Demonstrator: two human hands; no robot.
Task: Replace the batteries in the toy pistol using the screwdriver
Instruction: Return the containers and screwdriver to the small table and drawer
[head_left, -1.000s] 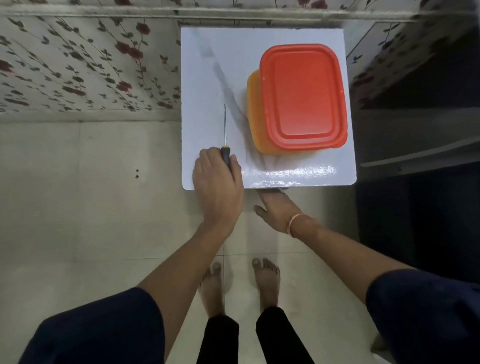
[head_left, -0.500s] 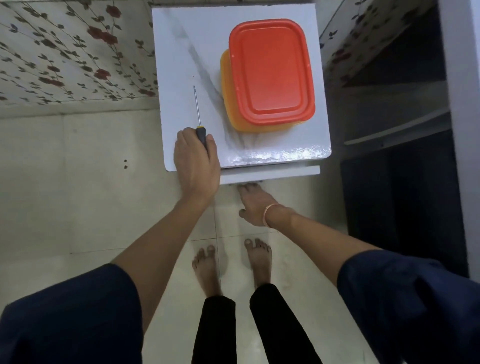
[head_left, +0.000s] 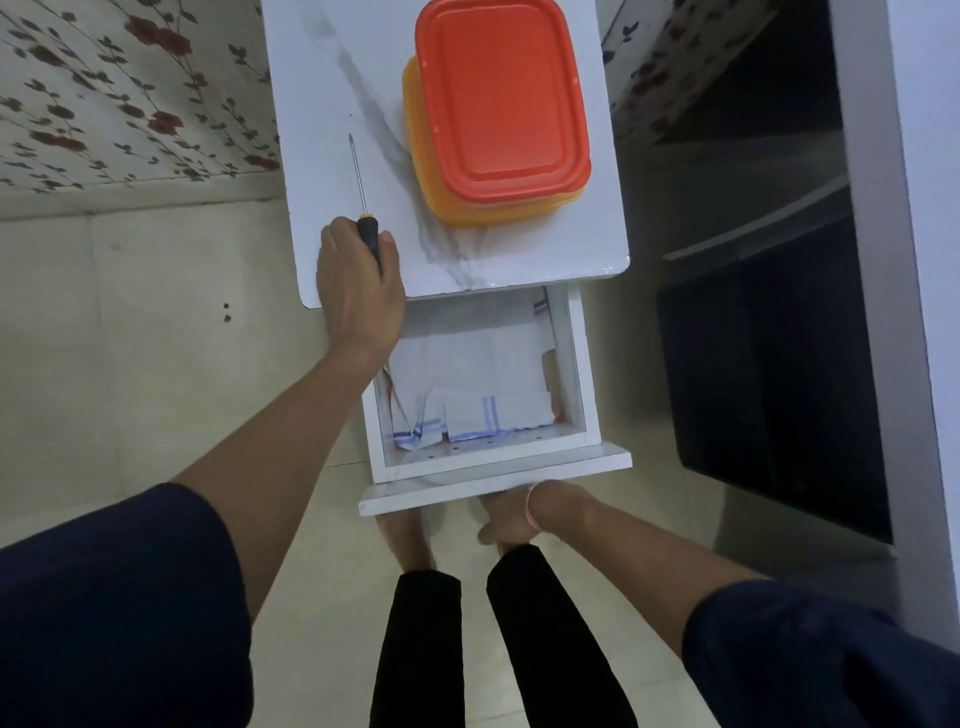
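Observation:
A screwdriver (head_left: 359, 193) with a black handle and a long thin shaft lies on the white cabinet top (head_left: 322, 156), tip pointing away from me. My left hand (head_left: 358, 291) grips its handle at the top's near left corner. My right hand (head_left: 511, 512) is under the front panel of the pulled-out white drawer (head_left: 493, 483), mostly hidden by it; its fingers cannot be seen. The drawer holds folded white cloths with blue stripes (head_left: 496, 415). No toy pistol or batteries are in view.
An orange box with a red lid (head_left: 498, 104) stands on the right half of the cabinet top. A dark open shelf unit (head_left: 769, 364) is on the right. Tiled floor (head_left: 156, 338) spreads to the left, and my bare feet stand below the drawer.
The drawer has come out toward me, drawn by my right hand, and its contents now show. My left hand has stayed on the screwdriver handle.

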